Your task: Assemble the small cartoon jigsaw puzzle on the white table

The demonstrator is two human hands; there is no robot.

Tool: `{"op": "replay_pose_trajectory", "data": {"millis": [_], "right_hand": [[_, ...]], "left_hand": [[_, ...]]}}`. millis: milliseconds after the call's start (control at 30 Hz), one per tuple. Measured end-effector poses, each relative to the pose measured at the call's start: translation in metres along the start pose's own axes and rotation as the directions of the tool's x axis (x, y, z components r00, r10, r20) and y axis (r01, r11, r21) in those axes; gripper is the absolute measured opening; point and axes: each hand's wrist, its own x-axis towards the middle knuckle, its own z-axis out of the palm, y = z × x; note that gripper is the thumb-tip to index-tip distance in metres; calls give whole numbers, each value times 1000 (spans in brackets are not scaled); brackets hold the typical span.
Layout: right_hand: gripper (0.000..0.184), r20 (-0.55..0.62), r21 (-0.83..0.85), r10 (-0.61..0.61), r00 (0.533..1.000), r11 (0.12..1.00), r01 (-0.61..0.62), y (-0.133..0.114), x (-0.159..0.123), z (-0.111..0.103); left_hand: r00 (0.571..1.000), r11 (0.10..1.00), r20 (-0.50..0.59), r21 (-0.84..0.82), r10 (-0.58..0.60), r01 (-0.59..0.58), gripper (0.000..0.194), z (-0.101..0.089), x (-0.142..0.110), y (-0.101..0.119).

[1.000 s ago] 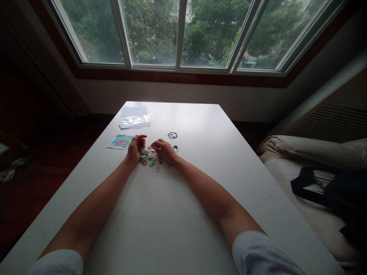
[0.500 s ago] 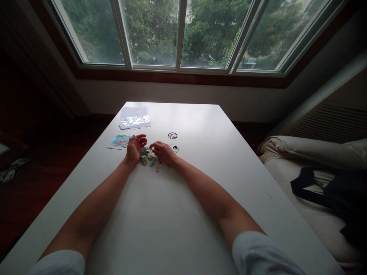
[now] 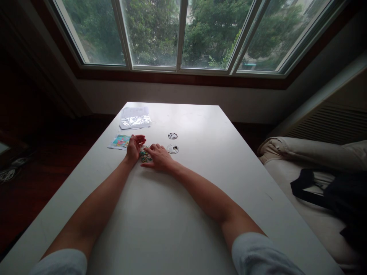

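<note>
A small heap of jigsaw puzzle pieces [image 3: 145, 154], green, white and multicoloured, lies on the white table [image 3: 172, 214] between my hands. My left hand [image 3: 133, 148] rests on its edge at the heap's left side, fingers apart and slightly curled, holding nothing visible. Over the heap's right side lies my right hand [image 3: 160, 157], with its fingers spread and touching the pieces, its thumb stretched along the near side. Part of the heap is hidden under the right fingers. A colourful picture sheet [image 3: 120, 141] lies just left of my left hand, partly covered by it.
A clear plastic bag with papers [image 3: 134, 117] lies at the far left of the table. Two round inserts sit in the tabletop, a far one [image 3: 172, 136] and a nearer one [image 3: 172, 149]. On the right stands a beige sofa [image 3: 286, 179] with a dark strapped item [image 3: 312, 187].
My right hand has moved toward me and spread its fingers, sweeping the loose near pieces left into the heap. The nearer round insert is now uncovered. My left hand has barely moved.
</note>
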Motion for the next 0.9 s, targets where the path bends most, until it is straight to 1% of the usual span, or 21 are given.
{"op": "replay_pose_trajectory", "data": {"millis": [67, 133, 200, 300, 433, 567, 767, 900], "right_hand": [[73, -3, -35, 24, 1000, 999, -24, -5, 1, 3], [61, -2, -64, 29, 1000, 998, -29, -7, 2, 7], [50, -2, -80, 16, 1000, 997, -16, -5, 4, 10], [40, 2, -81, -11, 1000, 997, 11, 0, 6, 12], [29, 29, -64, 10, 1000, 998, -8, 4, 8, 12], [26, 37, -62, 25, 999, 998, -23, 4, 8, 11], [26, 37, -30, 41, 998, 999, -40, 6, 8, 7], [22, 6, -13, 69, 998, 998, -69, 11, 9, 7]], "left_hand": [[1000, 1000, -3, -1, -2, 2, 52, 0, 1, -1], [1000, 1000, -8, -12, -5, 5, 53, 0, 1, -2], [1000, 1000, -2, -29, -10, 10, 52, -1, 2, -3], [1000, 998, 4, -55, -15, 16, 51, -1, 2, -4], [1000, 999, 2, -45, -24, 24, 51, 0, 2, -4], [999, 999, 26, -43, -26, 27, 51, 0, 2, -3], [999, 999, 40, -22, -28, 29, 54, -1, 2, -4], [998, 999, 55, -19, -29, 30, 54, -1, 2, -5]]}}
